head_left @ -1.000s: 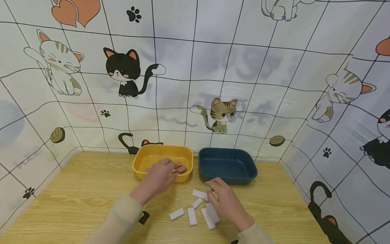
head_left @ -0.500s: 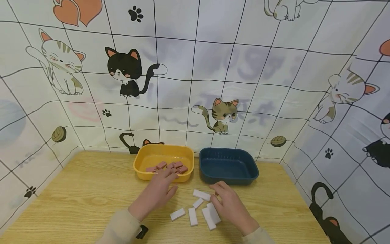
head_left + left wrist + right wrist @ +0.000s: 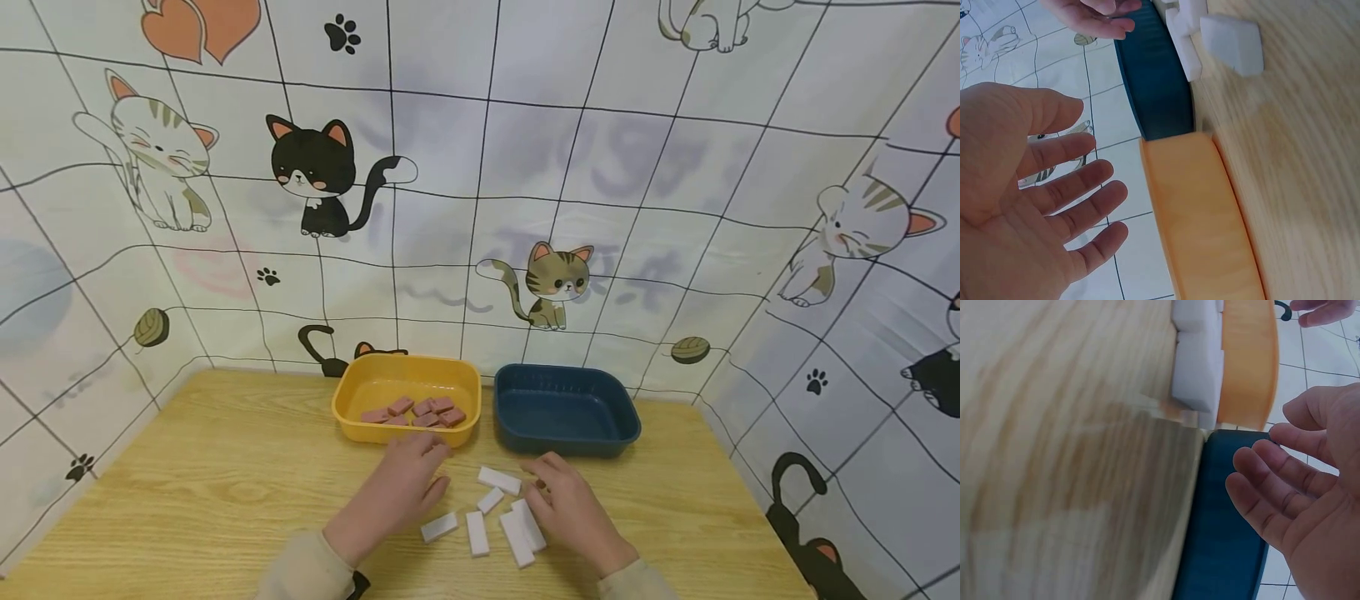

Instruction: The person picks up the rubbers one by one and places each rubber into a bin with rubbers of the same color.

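My left hand (image 3: 397,483) hovers just in front of the yellow bin (image 3: 341,417), its fingers loosely spread and holding nothing, as the left wrist view shows. Several pink blocks (image 3: 401,406) lie inside that bin. My right hand (image 3: 573,508) is over the right side of a loose group of white blocks (image 3: 478,533), fingers relaxed and slightly bent. In the right wrist view its palm and fingers (image 3: 1260,506) hold nothing. The white blocks lie flat on the table between the two hands, two of them side by side near the right thumb.
A dark blue bin (image 3: 566,446) stands to the right of the yellow one, near the back edge of the wooden table (image 3: 187,483). Behind both hangs a white grid-patterned cloth (image 3: 435,233) printed with cats.
My left hand has drawn back from over the yellow bin toward the front, uncovering the pink blocks. My right hand has shifted slightly. The head view has turned a little left.
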`<state>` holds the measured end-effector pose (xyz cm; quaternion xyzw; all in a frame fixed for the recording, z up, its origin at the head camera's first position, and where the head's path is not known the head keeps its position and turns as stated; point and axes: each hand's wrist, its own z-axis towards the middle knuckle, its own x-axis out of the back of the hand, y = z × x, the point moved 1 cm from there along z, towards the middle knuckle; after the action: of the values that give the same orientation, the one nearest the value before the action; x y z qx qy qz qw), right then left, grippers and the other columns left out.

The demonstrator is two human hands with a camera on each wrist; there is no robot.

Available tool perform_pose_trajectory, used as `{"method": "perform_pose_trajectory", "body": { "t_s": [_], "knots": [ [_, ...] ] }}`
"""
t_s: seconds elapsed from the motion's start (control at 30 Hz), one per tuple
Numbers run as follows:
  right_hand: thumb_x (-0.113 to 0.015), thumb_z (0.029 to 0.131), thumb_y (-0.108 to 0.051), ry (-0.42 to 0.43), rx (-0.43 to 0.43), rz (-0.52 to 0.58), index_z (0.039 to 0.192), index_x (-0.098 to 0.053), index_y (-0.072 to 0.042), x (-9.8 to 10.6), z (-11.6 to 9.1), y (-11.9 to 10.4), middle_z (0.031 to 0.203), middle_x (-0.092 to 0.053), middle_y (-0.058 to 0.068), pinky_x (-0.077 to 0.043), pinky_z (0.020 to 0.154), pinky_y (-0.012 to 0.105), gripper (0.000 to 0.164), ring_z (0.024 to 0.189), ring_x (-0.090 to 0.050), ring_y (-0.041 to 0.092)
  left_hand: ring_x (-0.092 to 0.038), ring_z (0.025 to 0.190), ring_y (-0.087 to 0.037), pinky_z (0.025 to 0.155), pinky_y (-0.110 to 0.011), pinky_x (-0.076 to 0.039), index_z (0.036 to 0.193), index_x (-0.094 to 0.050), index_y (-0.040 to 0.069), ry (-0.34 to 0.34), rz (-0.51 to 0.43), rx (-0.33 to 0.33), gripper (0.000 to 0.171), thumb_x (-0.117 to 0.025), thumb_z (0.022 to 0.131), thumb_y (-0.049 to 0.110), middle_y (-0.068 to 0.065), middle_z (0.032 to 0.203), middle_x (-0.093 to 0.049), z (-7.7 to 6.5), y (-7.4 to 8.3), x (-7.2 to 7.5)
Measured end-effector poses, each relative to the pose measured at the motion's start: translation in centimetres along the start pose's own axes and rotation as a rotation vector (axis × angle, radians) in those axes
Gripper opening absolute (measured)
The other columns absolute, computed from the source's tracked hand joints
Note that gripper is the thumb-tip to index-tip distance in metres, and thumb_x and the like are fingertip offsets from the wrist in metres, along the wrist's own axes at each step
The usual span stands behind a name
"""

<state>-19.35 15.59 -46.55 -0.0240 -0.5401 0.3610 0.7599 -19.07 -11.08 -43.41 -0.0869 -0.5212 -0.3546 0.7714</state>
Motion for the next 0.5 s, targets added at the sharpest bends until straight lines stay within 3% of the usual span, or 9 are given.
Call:
{"method": "perform_pose_trajectory", "body": {
  "t_s": [0.23, 0.5],
  "knots": [
    [-0.068, 0.086, 0.004, 0.021, 0.029, 0.033, 0.109, -0.074, 0.0, -0.6, -0.1, 0.8, 0.096, -0.067, 0.005, -0.055, 0.068, 0.026, 0.024, 0.08, -0.063, 0.01, -0.06, 0.111, -0.026, 0.091, -0.051, -0.049, 0.117, -0.07, 0.007, -0.075, -0.008, 0.009, 0.026, -0.076, 0.092, 0.015, -0.008, 0.117, -0.064, -0.3, 0.7, -0.7],
    [-0.068, 0.088, 0.003, -0.017, 0.0, 0.066, 0.107, -0.074, -0.003, -1.1, 0.0, 1.1, 0.093, -0.065, 0.001, -0.052, 0.066, 0.025, 0.022, 0.079, -0.06, 0.007, -0.062, 0.108, -0.025, 0.087, -0.049, -0.05, 0.112, -0.072, 0.008, -0.041, 0.032, -0.063, 0.026, -0.079, 0.088, 0.016, -0.006, 0.115, -0.064, -0.8, 1.5, -1.5]
  ]
}}
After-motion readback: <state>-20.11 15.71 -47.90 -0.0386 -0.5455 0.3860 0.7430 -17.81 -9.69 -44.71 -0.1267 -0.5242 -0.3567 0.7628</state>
